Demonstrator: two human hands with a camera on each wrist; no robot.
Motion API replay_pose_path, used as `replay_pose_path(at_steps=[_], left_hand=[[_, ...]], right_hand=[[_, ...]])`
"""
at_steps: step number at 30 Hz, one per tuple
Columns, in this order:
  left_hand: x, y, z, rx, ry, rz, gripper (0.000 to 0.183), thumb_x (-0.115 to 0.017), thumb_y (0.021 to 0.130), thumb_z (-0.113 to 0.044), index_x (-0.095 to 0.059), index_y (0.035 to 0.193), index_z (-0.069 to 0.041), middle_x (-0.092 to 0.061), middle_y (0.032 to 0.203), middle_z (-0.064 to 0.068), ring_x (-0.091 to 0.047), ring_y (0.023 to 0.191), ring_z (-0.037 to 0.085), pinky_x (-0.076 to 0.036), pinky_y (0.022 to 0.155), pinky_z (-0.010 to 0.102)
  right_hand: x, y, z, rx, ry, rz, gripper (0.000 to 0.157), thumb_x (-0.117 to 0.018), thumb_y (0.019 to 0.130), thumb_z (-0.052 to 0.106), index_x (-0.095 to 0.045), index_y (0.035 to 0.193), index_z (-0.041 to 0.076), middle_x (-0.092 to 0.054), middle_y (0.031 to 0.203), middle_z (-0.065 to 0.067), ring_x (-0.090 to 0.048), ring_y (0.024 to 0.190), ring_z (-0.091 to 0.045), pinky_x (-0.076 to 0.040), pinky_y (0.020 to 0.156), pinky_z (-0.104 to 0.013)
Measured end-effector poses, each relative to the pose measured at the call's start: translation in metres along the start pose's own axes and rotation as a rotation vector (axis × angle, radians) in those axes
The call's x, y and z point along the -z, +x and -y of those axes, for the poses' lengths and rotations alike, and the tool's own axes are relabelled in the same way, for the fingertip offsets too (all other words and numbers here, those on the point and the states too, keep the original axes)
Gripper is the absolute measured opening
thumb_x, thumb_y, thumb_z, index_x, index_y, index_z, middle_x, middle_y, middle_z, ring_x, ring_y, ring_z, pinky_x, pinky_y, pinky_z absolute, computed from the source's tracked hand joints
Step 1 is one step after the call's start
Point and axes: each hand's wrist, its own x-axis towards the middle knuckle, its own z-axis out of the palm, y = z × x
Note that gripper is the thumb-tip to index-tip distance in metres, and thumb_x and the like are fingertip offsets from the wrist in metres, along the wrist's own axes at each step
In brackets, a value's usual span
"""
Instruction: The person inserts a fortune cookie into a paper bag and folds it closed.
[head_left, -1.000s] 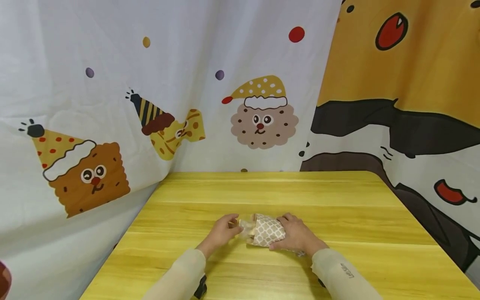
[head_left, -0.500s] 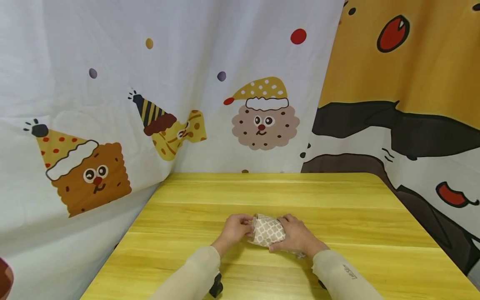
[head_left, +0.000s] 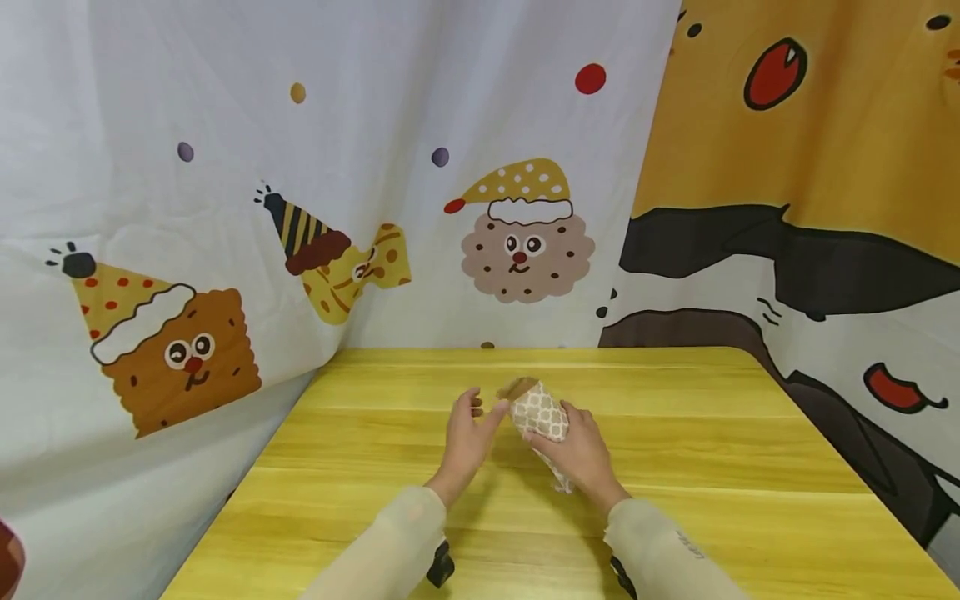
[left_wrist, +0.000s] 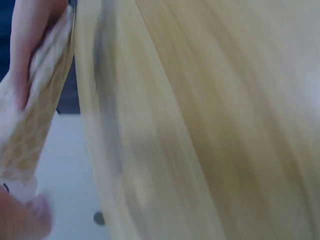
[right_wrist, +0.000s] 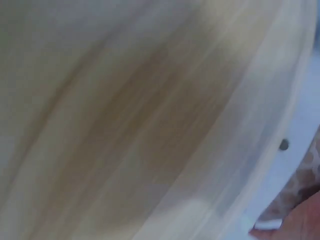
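My right hand (head_left: pixel 583 454) grips a tan pouch (head_left: pixel 542 414) with a white lattice pattern, thumb on the near side and fingers round the far right side. The pouch tilts up, its brown-lined mouth (head_left: pixel 521 386) facing away to the left, its crumpled tail end hanging toward me. My left hand (head_left: pixel 467 437) stands just left of the mouth, fingers spread and loosely bent, thumb tip right by the rim, holding nothing visible. In the left wrist view the pouch (left_wrist: pixel 25 145) shows at the left edge. What lies inside the pouch is hidden.
The yellow wood-grain table (head_left: pixel 375 467) spreads under both hands. A white curtain (head_left: pixel 420 75) with cartoon prints hangs behind its far edge and along the left. Dark wrist-camera parts (head_left: pixel 441 565) sit beneath the sleeves.
A clear item at the pouch's mouth was pushed in by my left hand and is out of sight. The pouch then rose and turned mouth-up, and my left hand drew away from the mouth.
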Motion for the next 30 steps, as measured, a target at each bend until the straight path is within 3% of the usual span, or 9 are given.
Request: replay_pose_path(at_steps=[4,7,10,12,15,18,22,27,30], left_hand=[[-0.014,0.001,-0.011,0.110,-0.197,0.180,0.090,-0.072,0.092,-0.040,-0.019,0.155,-0.005,-0.046,0.140,0.019,-0.051,0.124,0.034,-0.049,0.097,0.047],[-0.012,0.010,-0.020,0.054,-0.259,0.227,0.080,-0.075,0.091,-0.021,-0.027,0.155,-0.011,-0.052,0.136,0.016,-0.056,0.121,0.031,-0.050,0.097,0.043],[0.005,0.021,-0.023,-0.001,-0.209,0.293,0.066,-0.075,0.090,-0.013,-0.043,0.148,-0.015,-0.061,0.128,0.011,-0.061,0.114,0.028,-0.052,0.094,0.043],[0.015,0.024,-0.019,0.003,-0.153,0.379,0.056,-0.075,0.091,-0.014,-0.050,0.141,-0.015,-0.063,0.124,0.008,-0.062,0.112,0.027,-0.051,0.094,0.045],[0.019,0.024,-0.005,0.025,-0.114,0.494,0.062,-0.075,0.090,-0.014,-0.045,0.144,-0.013,-0.061,0.126,0.007,-0.060,0.114,0.025,-0.050,0.096,0.044],[0.015,0.023,0.004,0.042,-0.156,0.485,0.068,-0.076,0.090,-0.015,-0.041,0.147,-0.009,-0.060,0.128,0.010,-0.059,0.115,0.026,-0.051,0.095,0.043],[0.013,0.025,0.006,0.028,-0.196,0.397,0.064,-0.076,0.090,-0.017,-0.045,0.145,-0.009,-0.062,0.127,0.010,-0.061,0.112,0.027,-0.052,0.094,0.042],[0.010,0.022,0.005,0.094,-0.190,0.396,0.053,-0.076,0.090,-0.022,-0.054,0.137,-0.014,-0.067,0.114,0.005,-0.064,0.099,0.021,-0.054,0.086,0.039],[0.009,0.020,-0.001,0.055,-0.202,0.375,0.041,-0.075,0.091,-0.020,-0.062,0.130,-0.015,-0.069,0.108,0.006,-0.066,0.093,0.021,-0.056,0.080,0.038]], right_hand=[[-0.002,-0.004,0.017,0.012,0.055,-0.064,0.108,-0.074,0.079,0.063,-0.027,0.154,0.001,-0.038,0.142,-0.026,-0.043,0.126,-0.043,-0.041,0.100,-0.058],[0.006,-0.008,0.026,0.072,0.123,-0.018,0.114,-0.078,0.079,0.057,-0.012,0.159,0.007,-0.023,0.154,-0.024,-0.028,0.139,-0.045,-0.033,0.106,-0.062],[0.022,-0.004,0.028,0.108,0.275,0.052,0.117,-0.079,0.083,0.048,0.003,0.160,0.017,-0.009,0.162,-0.020,-0.013,0.146,-0.045,-0.023,0.110,-0.066],[0.029,0.001,0.026,0.102,0.404,0.119,0.110,-0.078,0.086,0.039,0.000,0.161,0.018,-0.016,0.161,-0.019,-0.015,0.146,-0.044,-0.024,0.109,-0.066],[0.032,0.006,0.018,0.037,0.497,0.223,0.087,-0.077,0.089,0.030,-0.027,0.157,0.012,-0.044,0.148,-0.018,-0.038,0.136,-0.040,-0.041,0.103,-0.056],[0.031,0.007,0.013,0.016,0.524,0.256,0.065,-0.078,0.088,0.028,-0.048,0.143,0.009,-0.059,0.129,-0.014,-0.056,0.117,-0.032,-0.053,0.088,-0.042],[0.032,0.007,0.015,0.056,0.575,0.221,0.060,-0.078,0.088,0.029,-0.051,0.139,0.012,-0.062,0.122,-0.009,-0.061,0.106,-0.024,-0.054,0.085,-0.039],[0.035,0.005,0.016,0.046,0.566,0.237,0.050,-0.075,0.090,0.027,-0.057,0.133,0.007,-0.066,0.113,-0.011,-0.064,0.096,-0.021,-0.055,0.083,-0.041],[0.037,0.007,0.018,0.059,0.568,0.228,0.047,-0.074,0.091,0.028,-0.060,0.131,0.007,-0.068,0.110,-0.010,-0.064,0.095,-0.020,-0.054,0.082,-0.040]])
